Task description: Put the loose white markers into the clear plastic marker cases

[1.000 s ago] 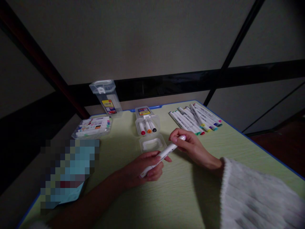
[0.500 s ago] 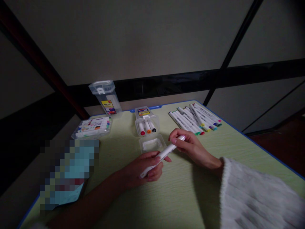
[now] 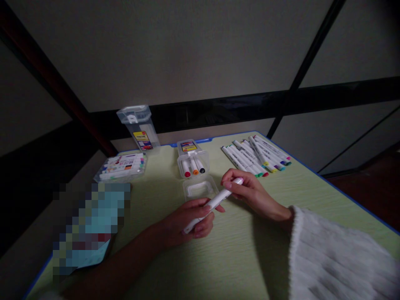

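Observation:
Both hands hold one white marker (image 3: 215,203) above the pale green table (image 3: 237,258). My left hand (image 3: 187,218) is closed round its lower barrel. My right hand (image 3: 250,191) pinches the upper end with thumb and fingers. Just beyond the marker lies a clear plastic lid (image 3: 200,187). Behind that lid a small clear box (image 3: 192,160) lies on its side, with three markers showing red, orange and black ends.
A row of several white markers (image 3: 256,155) with coloured caps lies at the back right. A clear pack of markers (image 3: 121,166) lies at the back left, and a tall clear box (image 3: 139,127) stands behind it. A blurred bluish object (image 3: 89,225) lies at the left edge.

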Demonstrator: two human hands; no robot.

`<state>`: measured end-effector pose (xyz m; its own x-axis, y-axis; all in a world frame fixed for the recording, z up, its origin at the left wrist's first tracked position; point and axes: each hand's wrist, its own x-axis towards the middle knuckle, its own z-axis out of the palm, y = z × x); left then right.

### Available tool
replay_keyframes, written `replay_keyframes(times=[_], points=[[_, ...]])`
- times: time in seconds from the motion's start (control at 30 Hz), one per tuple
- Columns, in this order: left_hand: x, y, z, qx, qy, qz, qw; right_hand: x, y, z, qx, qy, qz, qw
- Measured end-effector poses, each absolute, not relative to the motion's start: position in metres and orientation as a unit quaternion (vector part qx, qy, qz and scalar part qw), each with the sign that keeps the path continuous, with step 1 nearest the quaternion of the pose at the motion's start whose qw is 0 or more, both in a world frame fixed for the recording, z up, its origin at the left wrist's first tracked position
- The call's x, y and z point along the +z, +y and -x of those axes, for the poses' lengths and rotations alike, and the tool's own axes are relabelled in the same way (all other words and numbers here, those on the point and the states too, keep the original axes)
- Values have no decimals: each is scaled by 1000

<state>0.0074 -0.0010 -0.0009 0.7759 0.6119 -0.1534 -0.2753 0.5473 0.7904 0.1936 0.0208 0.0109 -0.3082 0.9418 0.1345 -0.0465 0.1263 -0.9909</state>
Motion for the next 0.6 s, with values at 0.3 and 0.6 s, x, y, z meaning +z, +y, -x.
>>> replay_keyframes(times=[0.3,0.6], points=[[-2,-1,-7,257,211,-401,854,12,20,-194,540,-605,378,447],[-1,-1,-7,254,216,-396,855,12,21,-194,533,-609,377,451]])
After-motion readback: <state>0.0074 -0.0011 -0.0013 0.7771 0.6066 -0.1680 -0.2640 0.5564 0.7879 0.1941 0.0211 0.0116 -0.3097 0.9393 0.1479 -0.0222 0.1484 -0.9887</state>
